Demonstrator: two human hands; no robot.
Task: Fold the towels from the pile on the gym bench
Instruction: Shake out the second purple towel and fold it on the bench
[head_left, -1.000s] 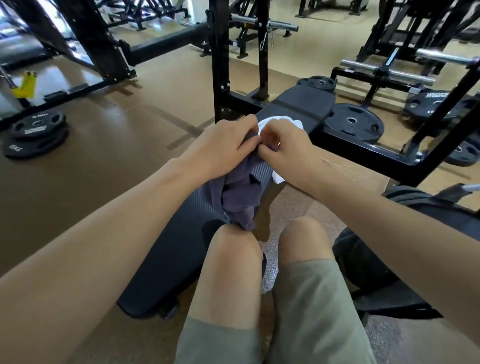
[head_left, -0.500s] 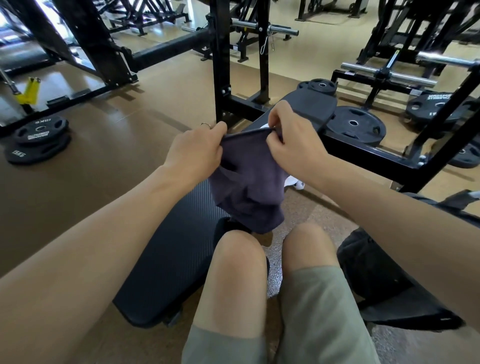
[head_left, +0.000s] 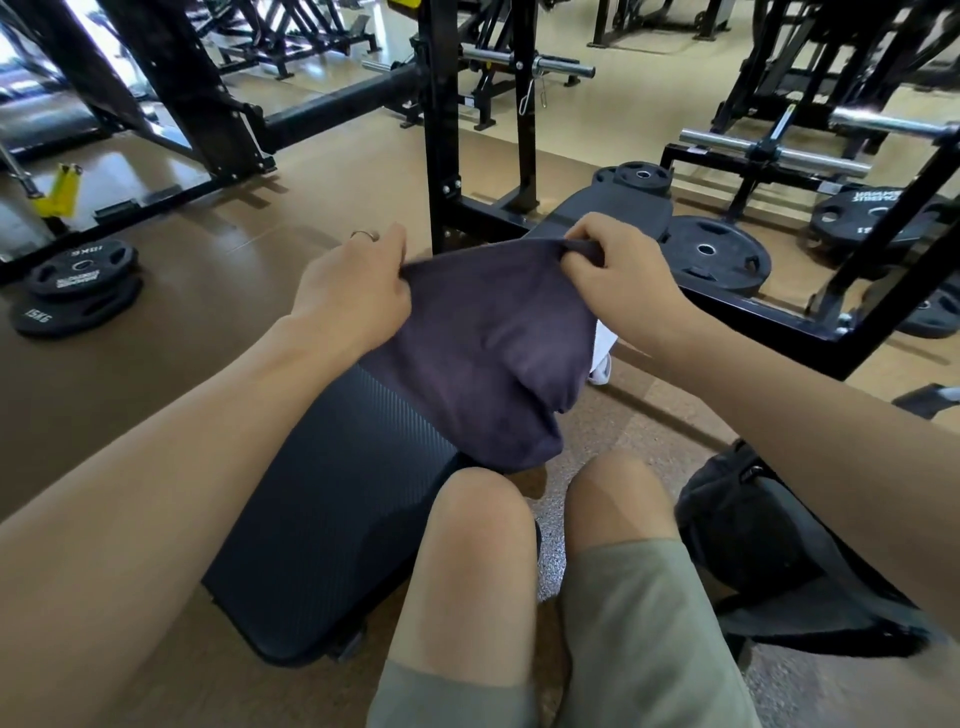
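Note:
A dark purple towel (head_left: 488, 353) hangs spread between my two hands above the black gym bench (head_left: 337, 499). My left hand (head_left: 353, 291) pinches its upper left corner; a ring shows on one finger. My right hand (head_left: 618, 286) grips the upper right corner. The towel's lower part droops in folds down to my left knee. A white towel (head_left: 603, 353) peeks out behind the purple one at the bench's right edge, mostly hidden.
Black rack uprights (head_left: 441, 119) rise just beyond the bench. Weight plates lie on the floor at left (head_left: 78, 286) and at right (head_left: 717, 254). A black bag (head_left: 769, 551) sits on the floor beside my right knee. A black frame bar (head_left: 769, 317) runs on the right.
My hands have moved apart and lifted, stretching the bunched purple towel out wide along its top edge. The white towel is now mostly covered by it.

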